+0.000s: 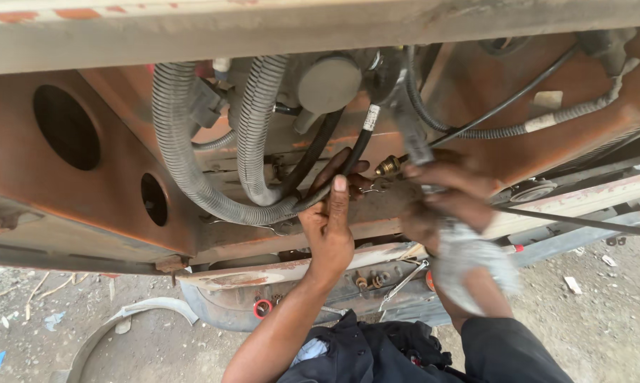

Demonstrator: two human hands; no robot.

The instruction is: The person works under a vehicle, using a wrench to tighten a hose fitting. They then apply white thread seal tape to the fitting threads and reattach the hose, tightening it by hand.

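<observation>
Left hand (328, 230) grasping smooth black hose (348, 159) under rusty frame (121, 177), fingers curled round it. Right hand (447, 202), blurred, with pale rag (469, 262) at the wrist, pinching brass fitting (388, 167) at hose end. Ribbed grey conduit (185, 163) looping just left. Round holes in rust-orange steel plate.

both hands raised, left hand (328, 225) fingers curled, right hand (444, 202) blurred

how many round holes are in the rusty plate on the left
2: a large round hole near the rusty plate's upper left, and a smaller hole lower right of it. Hoses may hide others.
</observation>
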